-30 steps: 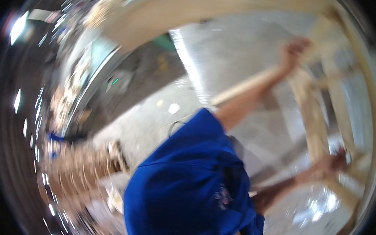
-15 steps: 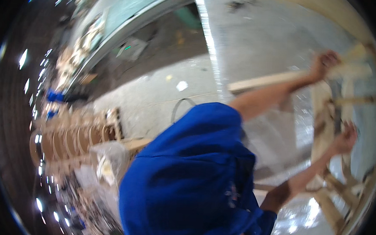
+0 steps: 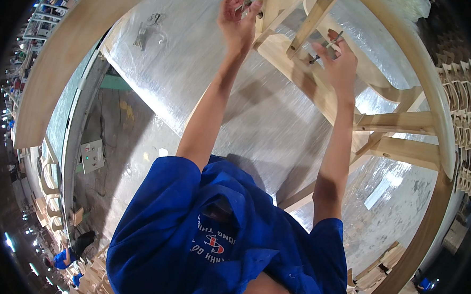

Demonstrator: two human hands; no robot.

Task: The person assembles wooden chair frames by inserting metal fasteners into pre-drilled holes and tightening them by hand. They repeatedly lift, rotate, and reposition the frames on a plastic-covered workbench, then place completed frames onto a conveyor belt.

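Observation:
My left hand (image 3: 236, 27) is raised at the top, its fingers curled around small metal hardware (image 3: 247, 6) that I cannot make out further. Right beside it stands a pale wooden post (image 3: 267, 10) of a chair-like frame. My right hand (image 3: 342, 65) pinches a thin metal rod (image 3: 334, 39), with a dark end showing below the fingers; its exact kind is unclear. That hand is over a wide wooden rail (image 3: 288, 64), close to a slanted wooden bar (image 3: 314, 26) with holes in it.
Curved wooden parts (image 3: 35, 104) arch around the left and right. Loose metal pieces (image 3: 140, 38) lie on the film-covered surface (image 3: 182, 43). A control box (image 3: 92, 156) stands at left, a person in blue (image 3: 62, 259) is far lower left, and stacked wooden parts (image 3: 456, 94) are at right.
The view has swung round and sharpened from blur. Both my hands now appear at the top, over the wooden frame, instead of at the right side.

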